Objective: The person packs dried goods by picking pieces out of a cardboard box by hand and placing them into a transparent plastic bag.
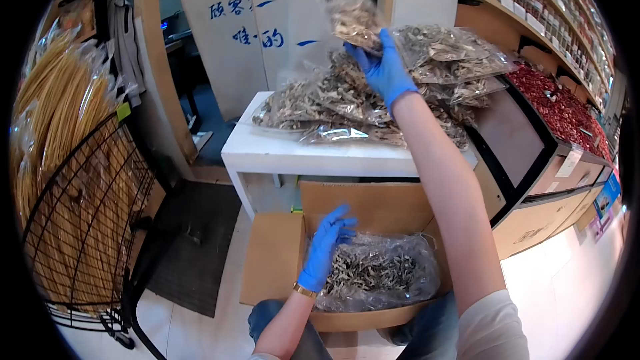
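Note:
My right hand [388,75], in a blue glove, is raised over the white table and gripping a clear plastic bag [353,19] of dried, brownish-grey pieces that look like dried mushrooms. Below and around it, several similar bags [320,103] lie heaped on the tabletop. My left hand [325,247], also gloved in blue, hovers at the left side of an open cardboard box [363,201], fingers apart and slightly blurred, with nothing in them. Inside the box is a large clear plastic bag [383,270] with dark, shrivelled dried pieces showing through its top.
The white table [320,159] stands just behind the box. At left, a black wire cart [87,220] holds long yellowish sticks in plastic. To the right is a bin of dried red pieces [557,110], under shelves of jars [527,0]. A dark mat [197,247] covers the floor at left.

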The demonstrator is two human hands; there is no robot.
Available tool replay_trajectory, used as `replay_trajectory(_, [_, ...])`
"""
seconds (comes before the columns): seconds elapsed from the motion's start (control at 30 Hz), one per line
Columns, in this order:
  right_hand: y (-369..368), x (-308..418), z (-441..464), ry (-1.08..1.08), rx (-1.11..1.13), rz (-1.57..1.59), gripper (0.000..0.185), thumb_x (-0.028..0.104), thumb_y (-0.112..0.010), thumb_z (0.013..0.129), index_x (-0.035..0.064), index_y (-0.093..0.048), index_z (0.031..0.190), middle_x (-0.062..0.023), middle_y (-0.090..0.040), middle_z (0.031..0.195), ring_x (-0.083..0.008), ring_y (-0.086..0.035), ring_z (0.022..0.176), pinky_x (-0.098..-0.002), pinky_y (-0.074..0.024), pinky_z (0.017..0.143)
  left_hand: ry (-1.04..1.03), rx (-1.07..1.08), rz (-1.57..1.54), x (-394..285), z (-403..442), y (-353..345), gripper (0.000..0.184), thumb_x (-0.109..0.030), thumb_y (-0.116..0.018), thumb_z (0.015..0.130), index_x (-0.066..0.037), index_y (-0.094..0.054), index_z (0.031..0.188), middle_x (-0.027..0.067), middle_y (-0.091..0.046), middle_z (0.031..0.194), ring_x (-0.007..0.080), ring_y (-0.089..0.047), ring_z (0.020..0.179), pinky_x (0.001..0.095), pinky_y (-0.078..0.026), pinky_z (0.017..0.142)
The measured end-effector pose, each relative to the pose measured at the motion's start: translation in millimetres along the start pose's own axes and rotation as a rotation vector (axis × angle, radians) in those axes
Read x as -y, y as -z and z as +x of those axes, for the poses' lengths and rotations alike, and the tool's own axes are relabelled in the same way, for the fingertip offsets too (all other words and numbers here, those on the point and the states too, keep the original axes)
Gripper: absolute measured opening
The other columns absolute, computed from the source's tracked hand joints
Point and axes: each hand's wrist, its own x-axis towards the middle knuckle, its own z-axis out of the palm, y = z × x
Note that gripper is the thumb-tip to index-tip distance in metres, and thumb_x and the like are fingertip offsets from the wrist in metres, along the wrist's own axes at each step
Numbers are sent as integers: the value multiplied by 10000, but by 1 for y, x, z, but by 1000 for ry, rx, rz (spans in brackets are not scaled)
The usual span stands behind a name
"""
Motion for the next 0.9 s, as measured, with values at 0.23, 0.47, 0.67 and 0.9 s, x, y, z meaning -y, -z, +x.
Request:
replay_trajectory(0.23, [36, -9, -13, 2, -177, -284, 504, 406, -577, 909, 26, -513, 1234, -221, -608, 1084, -307, -641, 951, -295, -572, 792, 32, 115, 108, 6, -6, -10, 484, -277, -493, 952, -62, -399, 1375, 67, -590, 1170, 109, -569, 941, 269, -443, 858])
replay_trajectory(0.47, [34, -28, -66, 101, -11, -1019, 410, 308, -626, 874, 94, -564, 1218, -141, -675, 884, -253, -666, 837, -322, -553, 755, 37, 152, 154, 7, -10, -19, 441, -232, -471, 964, -52, -414, 1362, 79, -575, 1190, 123, -545, 1008, 287, -432, 896])
replay_trajectory(0.67, [-7, -34, -75, 1294, 340, -2263, 676, 115, -633, 751, 341, -448, 1361, -42, -433, 1403, -329, -414, 1261, -506, -331, 1048, 58, 240, 169, 14, -9, -20, 447, -172, -492, 957, -48, -402, 1377, 80, -531, 1239, 138, -502, 1096, 295, -401, 956])
replay_trajectory(0.9, [26, -25, -24, 1024, 278, -2582, 721, 36, -542, 779, 390, -386, 1388, -12, -163, 1545, -387, -275, 1351, -572, -242, 1085, -22, 212, 204, 19, -5, -14, 444, -134, -500, 953, -38, -402, 1375, 76, -531, 1244, 139, -504, 1134, 288, -416, 964])
